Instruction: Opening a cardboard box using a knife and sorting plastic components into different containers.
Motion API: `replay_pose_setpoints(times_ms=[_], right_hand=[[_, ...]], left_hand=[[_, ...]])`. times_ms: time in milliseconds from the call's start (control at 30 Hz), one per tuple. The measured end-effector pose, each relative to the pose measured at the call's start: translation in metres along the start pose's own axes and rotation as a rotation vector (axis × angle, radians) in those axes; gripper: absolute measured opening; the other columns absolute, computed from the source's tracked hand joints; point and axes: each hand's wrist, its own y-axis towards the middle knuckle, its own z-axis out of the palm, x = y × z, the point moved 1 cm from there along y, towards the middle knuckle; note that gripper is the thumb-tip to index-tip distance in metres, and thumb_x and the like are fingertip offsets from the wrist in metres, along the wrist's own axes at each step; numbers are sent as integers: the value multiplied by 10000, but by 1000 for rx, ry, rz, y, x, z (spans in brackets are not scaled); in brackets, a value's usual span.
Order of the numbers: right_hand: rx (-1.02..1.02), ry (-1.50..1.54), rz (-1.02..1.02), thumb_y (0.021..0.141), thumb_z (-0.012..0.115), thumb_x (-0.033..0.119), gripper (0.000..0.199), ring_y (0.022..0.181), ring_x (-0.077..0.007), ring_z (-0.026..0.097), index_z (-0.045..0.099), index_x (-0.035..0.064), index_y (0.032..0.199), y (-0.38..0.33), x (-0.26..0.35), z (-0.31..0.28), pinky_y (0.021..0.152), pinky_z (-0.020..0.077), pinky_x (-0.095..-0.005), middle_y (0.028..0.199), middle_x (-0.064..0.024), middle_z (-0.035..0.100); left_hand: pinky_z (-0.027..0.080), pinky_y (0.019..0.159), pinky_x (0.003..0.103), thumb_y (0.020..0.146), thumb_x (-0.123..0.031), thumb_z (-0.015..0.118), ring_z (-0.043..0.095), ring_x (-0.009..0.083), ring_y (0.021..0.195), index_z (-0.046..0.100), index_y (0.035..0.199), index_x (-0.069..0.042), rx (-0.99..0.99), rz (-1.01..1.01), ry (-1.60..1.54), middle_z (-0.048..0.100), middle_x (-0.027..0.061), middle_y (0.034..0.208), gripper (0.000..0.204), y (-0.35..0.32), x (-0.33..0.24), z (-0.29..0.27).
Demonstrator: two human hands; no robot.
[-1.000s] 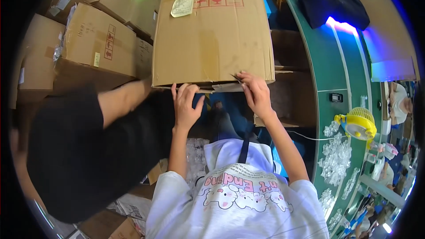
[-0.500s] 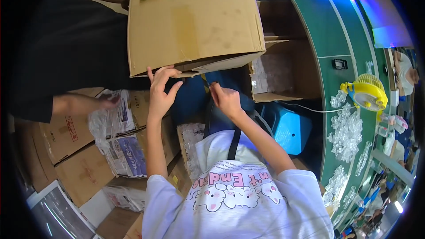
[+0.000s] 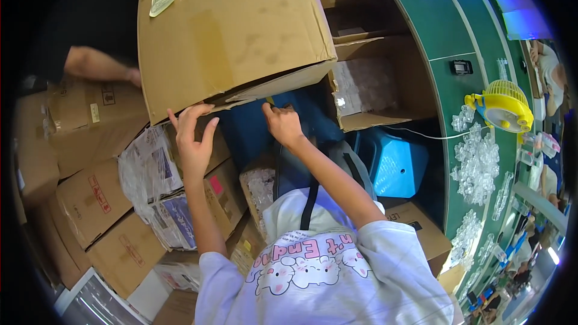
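The person's left hand [image 3: 194,141] has its fingers laid on the box's lower lip near the left corner, the thumb standing apart, so it touches the box rather than clenching it. The right hand [image 3: 284,125] is curled in just below the flap [image 3: 289,81], clear of the cardboard; I can't tell whether anything is inside it. A second ago both hands were up on that edge, and the right one has since dropped away.

The box [image 3: 235,30] is in front of the person, farther left in view than it was and skewed now, where it had stood nearly square. Its gaping end faces the person, and that edge climbs from lower left to upper right. The far end is cut off, so I can't tell which way the long axis runs.

On the left, a co-worker's forearm [image 3: 99,63] reaches to the box's side; a second ago the co-worker's dark clothing hid the wrapped bundle [image 3: 147,159], now in plain sight. Right of the hands are an open carton [image 3: 376,121], a blue stool [image 3: 397,162] and the green tabletop [image 3: 436,18] with a yellow fan [image 3: 503,108]
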Motion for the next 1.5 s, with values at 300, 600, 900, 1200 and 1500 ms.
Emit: replay_pose_setpoints(times_ms=[300,600,900,1200,1500], right_hand=[[-48,28,35,687,501,88,98,486,-230,543,452,77,771,21,6,-61,448,424,-328,533,-76,521],[-7,-182,107,729,489,151,63,449,-260,531,485,108,774,44,-48,-141,394,392,-359,479,-94,500],[-62,-157,80,698,492,148,100,496,-250,539,495,121,794,5,-96,-121,445,410,-354,520,-84,515],[32,-55,67,681,501,124,128,517,-247,538,492,101,806,-57,-93,-127,468,409,-357,525,-78,514],[98,-99,602,762,475,238,170,505,-244,564,561,94,733,-164,-160,-101,459,424,-351,555,-115,557]], left_hand=[[162,1001,376,668,-43,618,508,142,719,616,744,-70,-259,97,93,550,16,696,81,41,-31,-7],[341,796,262,691,-48,635,473,117,680,605,772,1,-404,227,-92,536,11,692,99,145,-75,-49],[411,661,193,740,-44,611,487,76,708,600,857,39,-401,6,-492,567,15,788,144,163,-76,-71],[419,640,198,737,-76,624,488,86,678,605,860,30,-376,-17,-489,575,27,768,163,187,-68,-71],[455,694,260,741,-75,612,541,150,787,557,959,32,-287,-73,-681,572,86,920,249,213,-69,-103]])
